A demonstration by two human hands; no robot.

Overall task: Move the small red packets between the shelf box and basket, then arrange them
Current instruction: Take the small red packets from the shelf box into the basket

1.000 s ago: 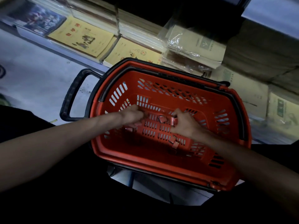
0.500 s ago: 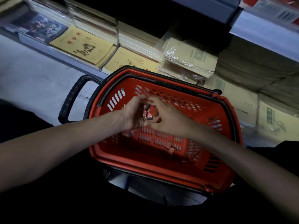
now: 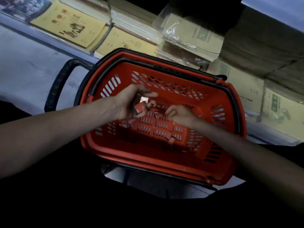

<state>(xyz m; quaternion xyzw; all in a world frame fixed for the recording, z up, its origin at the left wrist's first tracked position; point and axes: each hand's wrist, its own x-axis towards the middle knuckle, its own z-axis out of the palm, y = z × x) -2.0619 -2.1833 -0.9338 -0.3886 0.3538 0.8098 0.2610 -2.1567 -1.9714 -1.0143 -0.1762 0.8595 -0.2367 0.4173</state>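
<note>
Head view: red basket [image 3: 148,155] fills ctr of frame, seen from above, its black handle [image 3: 54,89] sticking out at 9 o'clock.

Left hand [image 3: 130,104] is over the basket's 10 o'clock part, palm turned up, fingers curled round a small bunch of red packets [image 3: 139,106], thumb on top.

Right hand [image 3: 179,115] is near basket ctr, knuckles up, fingers curled, tips just beside a loose packet [image 3: 158,115] on the slotted floor. Can't tell if it pinches that packet or only touches it.

More packets on the basket floor: a pair [image 3: 170,137] at approx 5 o'clock of ctr, and one [image 3: 125,125] at 8 o'clock, just below the left wrist.

Beyond the basket at 11–12 o'clock, a shelf w/ yellow books [image 3: 69,28] and a plastic-wrapped stack [image 3: 192,37]. Cardboard boxes [image 3: 243,89] at 2–3 o'clock. Lighting dim, pic a bit blurred.
</note>
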